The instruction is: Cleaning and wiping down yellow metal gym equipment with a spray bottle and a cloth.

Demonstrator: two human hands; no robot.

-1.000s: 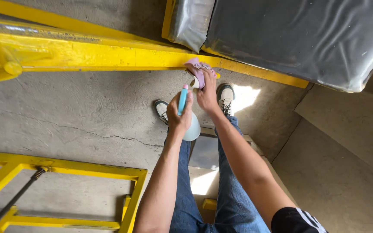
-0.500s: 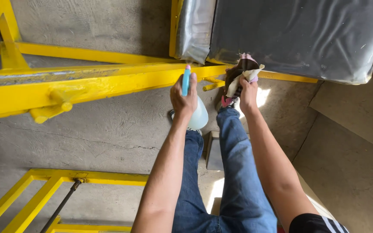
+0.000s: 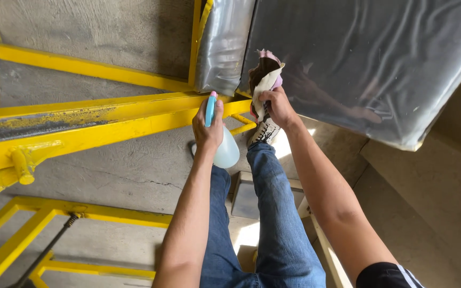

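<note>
Two bare hands work in the single head view, above blue denim legs (image 3: pixel 273 213) and a white laced sneaker (image 3: pixel 265 130); the left hand (image 3: pixel 208 128) is clenched round the neck of a spray bottle (image 3: pixel 225 149), whose body is rounded, translucent and pale, hanging below the fist, while its slim light-blue trigger head with a small pink tip (image 3: pixel 211 109) stands up between thumb and fingers, just in front of a yellow steel beam (image 3: pixel 108 125); the right hand (image 3: pixel 278 106) is closed on a crumpled cloth (image 3: pixel 265 74), soft and folded, cream on the outside with a dark brown patch and a pink edge, and the cloth's upper end presses against a large dark pad wrapped in glossy, wrinkled plastic film (image 3: pixel 369 64); that pad is flat, with rounded corners, and shows faint reflections of the arm; beside it on the left hangs a narrower section of the same film, grey and shiny (image 3: pixel 222 48), bordered by a thin yellow upright; the yellow beam is square-edged, its paint chipped and rubbed to grey along the top face, with a stubby yellow peg (image 3: pixel 22 165) jutting from it at the left; a lower yellow frame (image 3: pixel 81 213) of thinner tube lies on rough, cracked grey concrete floor (image 3: pixel 124 170), with a dark rod (image 3: pixel 44 250) slanting through it; a flat grey block (image 3: pixel 244 197) sits between the legs; no labels or signs can be made out.
</note>
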